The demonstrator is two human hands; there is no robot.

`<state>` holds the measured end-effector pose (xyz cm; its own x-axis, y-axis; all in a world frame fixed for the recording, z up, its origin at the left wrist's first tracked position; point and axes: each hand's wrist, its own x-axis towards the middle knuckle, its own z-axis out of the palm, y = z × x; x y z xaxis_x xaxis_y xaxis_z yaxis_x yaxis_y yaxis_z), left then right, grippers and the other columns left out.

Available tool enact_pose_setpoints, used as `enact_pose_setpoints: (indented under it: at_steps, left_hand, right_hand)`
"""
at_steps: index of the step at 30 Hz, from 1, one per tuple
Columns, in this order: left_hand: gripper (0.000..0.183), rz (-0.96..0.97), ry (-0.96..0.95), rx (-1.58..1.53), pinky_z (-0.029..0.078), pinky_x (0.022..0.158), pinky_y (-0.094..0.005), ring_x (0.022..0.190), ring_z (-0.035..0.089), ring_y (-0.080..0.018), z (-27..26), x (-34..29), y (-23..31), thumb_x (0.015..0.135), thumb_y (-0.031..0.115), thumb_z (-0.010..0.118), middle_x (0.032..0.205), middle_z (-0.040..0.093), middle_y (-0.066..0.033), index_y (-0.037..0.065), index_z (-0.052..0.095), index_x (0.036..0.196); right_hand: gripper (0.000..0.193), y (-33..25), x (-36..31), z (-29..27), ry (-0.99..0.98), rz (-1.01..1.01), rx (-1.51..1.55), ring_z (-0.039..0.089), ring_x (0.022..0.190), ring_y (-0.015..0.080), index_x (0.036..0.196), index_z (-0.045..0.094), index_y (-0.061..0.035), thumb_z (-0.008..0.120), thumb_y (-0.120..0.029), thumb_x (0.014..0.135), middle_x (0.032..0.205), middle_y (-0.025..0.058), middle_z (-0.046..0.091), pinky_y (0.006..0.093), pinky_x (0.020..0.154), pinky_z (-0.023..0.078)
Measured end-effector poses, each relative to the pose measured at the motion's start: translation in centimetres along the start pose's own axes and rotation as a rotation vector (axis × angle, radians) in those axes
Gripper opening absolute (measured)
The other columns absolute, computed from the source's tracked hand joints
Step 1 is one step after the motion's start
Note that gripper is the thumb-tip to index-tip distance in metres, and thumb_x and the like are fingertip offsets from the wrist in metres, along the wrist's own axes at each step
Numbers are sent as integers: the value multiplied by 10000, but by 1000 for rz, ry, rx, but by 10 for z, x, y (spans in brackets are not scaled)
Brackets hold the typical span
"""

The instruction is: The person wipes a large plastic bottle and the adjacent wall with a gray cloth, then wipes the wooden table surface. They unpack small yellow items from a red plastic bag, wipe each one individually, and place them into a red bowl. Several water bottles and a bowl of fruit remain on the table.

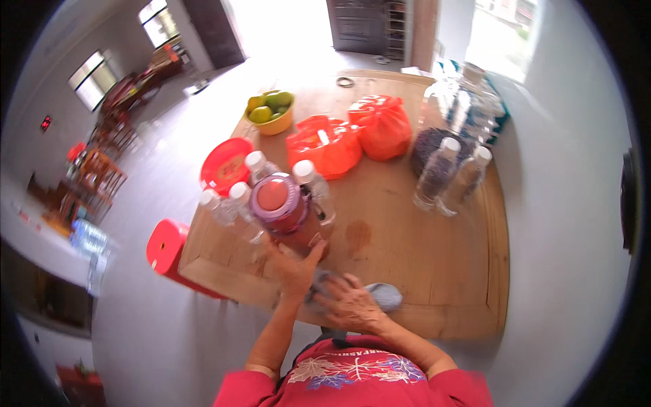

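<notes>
Near the table's front left, my left hand point(293, 268) is wrapped around the lower part of a large pinkish-purple water bottle point(288, 217), which stands tilted in view with its round lid up. My right hand point(351, 305), slightly blurred, presses down on a grey cloth point(319, 283) at the front edge. A pale grey oval piece point(385, 296) shows beside that hand; whether it belongs to the same cloth I cannot tell. Close around the big bottle are several clear plastic bottles point(317, 193) with white caps.
A red plastic dish point(227, 165), a yellow bowl of green fruit point(270, 122) and two red plastic bags point(381, 129) sit on the wooden table point(407, 258). Clear bottles point(434, 178) stand at the right by the wall. A red stool point(168, 245) is left of the table.
</notes>
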<state>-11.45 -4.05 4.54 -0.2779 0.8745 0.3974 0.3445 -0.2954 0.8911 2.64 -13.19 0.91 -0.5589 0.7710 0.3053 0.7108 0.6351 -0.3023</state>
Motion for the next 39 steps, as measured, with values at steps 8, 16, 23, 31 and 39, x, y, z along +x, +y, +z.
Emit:
enact_pose_setpoints:
  at_steps: [8,16,23,31,39]
  left_hand:
    - [862,-20,-171,-263,381,985,-363,1128,489,-224,10,-1,10,673,57,844,1223,477,-130,-29,306,1341]
    - [892,165,-566,-471,380,985,-361,1166,459,-227,104,-38,57,613,45,856,1258,445,-112,27,342,1342]
    - [883,267,-640,-523,411,997,-369,1158,497,-233,213,-69,101,636,24,843,1260,444,-104,43,330,1355]
    - [934,267,-608,-513,379,1033,-389,1228,440,-246,251,-86,113,628,16,837,1326,400,-126,32,305,1396]
    - [913,556,-356,-285,282,1091,-473,1301,335,-375,199,-88,101,714,231,811,1388,346,-216,-51,284,1404]
  right_hand:
    - [503,-5,-18,6,110,270,-124,439,1271,264,1249,588,-176,659,-345,781,1304,128,519,524,1049,290]
    - [538,22,-142,-44,174,803,-361,425,1281,277,1277,571,-196,675,-355,773,1315,149,499,526,1067,260]
    - [553,36,-210,-66,257,1079,-493,410,1280,308,1279,552,-164,687,-325,767,1317,179,475,539,1063,265]
    - [548,63,-235,-84,274,1116,-491,395,1292,334,1296,521,-123,668,-282,792,1332,212,451,541,1069,262]
    - [551,55,-214,-81,172,933,-401,381,1305,359,1297,527,-80,652,-275,797,1344,256,429,539,1088,243]
